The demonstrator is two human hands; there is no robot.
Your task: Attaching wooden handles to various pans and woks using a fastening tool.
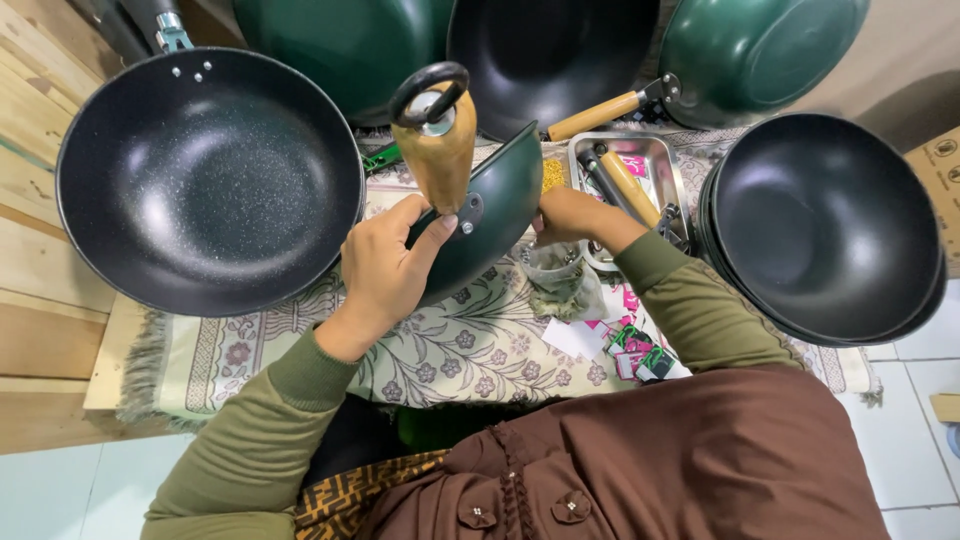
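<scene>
**A:** What lies around the patterned cloth (470, 350), going left to right?

**B:** At the cloth's left end sits a large black speckled wok (205, 180), mouth up. Over the cloth's middle, a green wok (490, 215) is held on edge, its wooden handle (440, 150) pointing up toward the camera with a black hanging ring (428, 92) at the tip. Past the cloth's far edge, toward the right, a metal tray (655, 165) holds loose wooden handles. At the cloth's right end stands a stack of black woks (825, 225). Beyond the far edge, more green and black woks lean.

**B:** Small packets and paper lie on the cloth's near right part.

**A:** And the hands?

**B:** The left hand (385, 270) is wrapped around the base of the wooden handle, thumb pressed by the rivets where handle meets bowl. The right hand (570, 215) is curled against the green wok's rim on the far side; whether it pinches the rim or a small part, I cannot tell.

**A:** How would that green wok handle?

**B:** Probably stiff and fairly heavy, the bowl outweighing the handle. The glossy green coat looks slippery and could chip. The wood near the rivets seems the surest grip, with a second hand steadying the rim.
</scene>
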